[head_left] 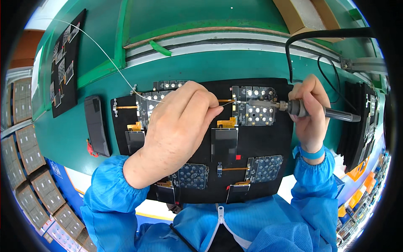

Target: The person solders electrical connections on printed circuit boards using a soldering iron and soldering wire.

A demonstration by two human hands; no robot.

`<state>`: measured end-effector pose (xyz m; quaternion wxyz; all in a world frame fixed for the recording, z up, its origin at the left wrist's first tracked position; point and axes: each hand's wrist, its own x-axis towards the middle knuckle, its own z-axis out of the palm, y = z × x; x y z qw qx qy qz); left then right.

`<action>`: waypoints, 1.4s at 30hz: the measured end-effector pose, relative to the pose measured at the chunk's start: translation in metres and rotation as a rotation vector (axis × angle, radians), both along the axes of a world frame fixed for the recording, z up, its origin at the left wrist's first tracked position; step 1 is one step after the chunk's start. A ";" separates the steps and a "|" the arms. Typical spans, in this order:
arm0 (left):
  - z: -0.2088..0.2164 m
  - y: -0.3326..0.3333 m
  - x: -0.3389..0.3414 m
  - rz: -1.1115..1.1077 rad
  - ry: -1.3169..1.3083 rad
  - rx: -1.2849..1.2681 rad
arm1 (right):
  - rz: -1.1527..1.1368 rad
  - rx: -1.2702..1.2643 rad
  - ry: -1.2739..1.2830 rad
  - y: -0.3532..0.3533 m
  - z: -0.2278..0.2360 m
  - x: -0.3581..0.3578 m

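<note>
My right hand (pixel 312 111) is closed round the handle of a soldering iron (pixel 342 115), its metal shaft pointing left over a circuit board (pixel 264 119). The iron's tip is at the board's left edge, by an orange flex cable (pixel 225 100). Pinched in my left hand (pixel 178 119) is thin solder wire (pixel 98 46); its short end reaches toward the tip, and the long tail arcs up to the far left. Whether wire and tip touch is too small to tell. Below this board a small display (pixel 224 143) lies on a black foam tray (pixel 273 145). My left hand partly hides another board.
Several more boards with displays, such as a near-right board (pixel 265 169), lie on the tray. A smartphone (pixel 96 126) is at the left, beyond it another loaded tray (pixel 73 90). Stacked black trays (pixel 352 134) stand at right. A black cable (pixel 289 52) hangs near a cardboard box (pixel 308 14).
</note>
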<state>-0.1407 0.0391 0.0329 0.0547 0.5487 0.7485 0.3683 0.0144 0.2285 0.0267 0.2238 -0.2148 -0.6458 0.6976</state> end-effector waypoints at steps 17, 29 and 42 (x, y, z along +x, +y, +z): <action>-0.007 0.005 -0.001 -0.033 -0.030 -0.055 | -0.009 -0.039 -0.042 0.003 -0.013 -0.005; 0.014 0.026 -0.010 0.041 -0.266 -0.305 | -0.010 -0.004 -0.044 0.004 -0.014 -0.003; 0.019 0.050 -0.027 -0.066 -0.536 -0.631 | -0.023 -0.020 -0.013 0.005 -0.018 -0.003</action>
